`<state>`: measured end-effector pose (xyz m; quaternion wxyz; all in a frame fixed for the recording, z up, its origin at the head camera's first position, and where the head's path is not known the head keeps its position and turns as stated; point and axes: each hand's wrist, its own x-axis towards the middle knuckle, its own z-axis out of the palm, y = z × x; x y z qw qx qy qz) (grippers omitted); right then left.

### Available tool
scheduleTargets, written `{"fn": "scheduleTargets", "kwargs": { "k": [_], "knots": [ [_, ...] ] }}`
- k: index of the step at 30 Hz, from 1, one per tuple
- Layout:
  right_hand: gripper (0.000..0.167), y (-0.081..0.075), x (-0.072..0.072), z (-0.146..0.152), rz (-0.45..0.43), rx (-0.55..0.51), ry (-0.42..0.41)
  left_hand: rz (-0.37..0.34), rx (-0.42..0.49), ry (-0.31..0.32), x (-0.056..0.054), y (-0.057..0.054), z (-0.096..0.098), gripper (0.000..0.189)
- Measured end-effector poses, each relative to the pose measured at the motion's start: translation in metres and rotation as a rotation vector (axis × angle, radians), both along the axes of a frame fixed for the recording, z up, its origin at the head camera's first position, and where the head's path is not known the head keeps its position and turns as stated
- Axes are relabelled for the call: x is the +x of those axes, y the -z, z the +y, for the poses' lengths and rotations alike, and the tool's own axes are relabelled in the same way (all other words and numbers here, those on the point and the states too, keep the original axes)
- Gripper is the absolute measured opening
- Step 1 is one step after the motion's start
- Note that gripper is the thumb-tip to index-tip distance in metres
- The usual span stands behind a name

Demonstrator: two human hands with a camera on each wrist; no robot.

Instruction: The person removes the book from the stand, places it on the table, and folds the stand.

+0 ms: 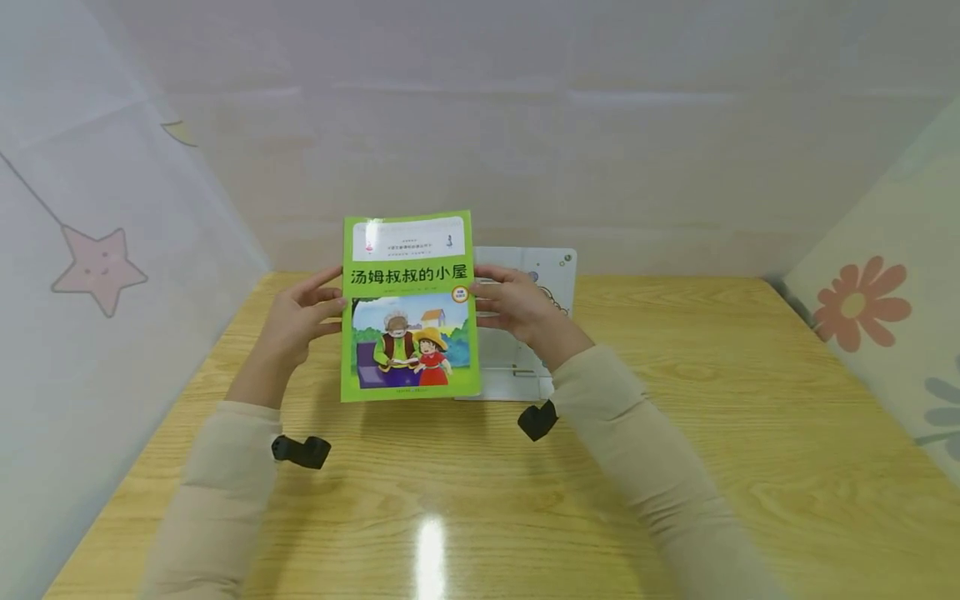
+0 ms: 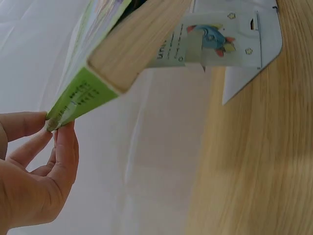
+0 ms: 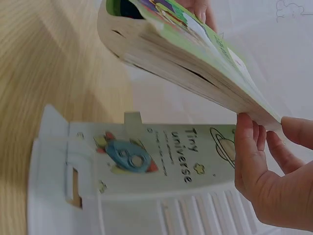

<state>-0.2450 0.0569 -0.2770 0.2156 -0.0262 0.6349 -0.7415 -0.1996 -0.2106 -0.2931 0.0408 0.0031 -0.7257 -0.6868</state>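
Apparently, a holding step is in hand: a thick green-covered paperback book is being held up over the yellowish wooden table, its illustrated cover turned upward toward the head camera. Its left side, i.e. the spine, is pinched btwn thumb and fingers by the bare left hand; its right side, the page edge, is pinched likewise by the bare right hand. No contact w/ the wood is seen (a clear gap is shown in the left wrist view). Just beyond and to the right, a white panelled stand printed "Tiny universe" is placed on the table, partly hidden by book and right hand; how far it's opened can't be told.

If the book is to be set on the stand, a small shift to the right and a level lowering would prob. be called for, w/ both grips kept even so the loose pages aren't splayed. The small pale tab on the stand's panel would have to be cleared, as it could be snagged by the lower page edges.

Re room: bare wood is left on the near side btwn the forearms, and more widely on the right. On the far side, space is limited by the white cloth backdrop.
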Motion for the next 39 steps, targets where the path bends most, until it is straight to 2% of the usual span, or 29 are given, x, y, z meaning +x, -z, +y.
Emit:
{"fn": "scheduleTargets", "kwargs": {
  "k": [6, 14, 21, 29, 39],
  "knots": [
    [0.038, 0.008, 0.005, -0.016, -0.054, -0.082, -0.003, -0.016, -0.036, 0.011, 0.005, 0.005, -0.016, 0.051],
    [0.035, 0.020, 0.006, -0.038, -0.080, -0.125, -0.023, -0.055, 0.012, 0.029, 0.010, 0.012, -0.040, 0.052],
    [0.034, 0.031, 0.006, -0.055, -0.086, -0.101, -0.005, -0.066, 0.038, 0.060, 0.012, 0.015, -0.056, 0.053],
    [0.036, 0.037, 0.007, -0.073, -0.154, -0.073, 0.040, -0.151, -0.010, 0.070, 0.011, 0.020, -0.072, 0.057],
    [0.034, 0.045, 0.011, -0.093, -0.184, -0.072, 0.046, -0.221, -0.011, 0.092, 0.014, 0.028, -0.091, 0.058]
  ]
}}
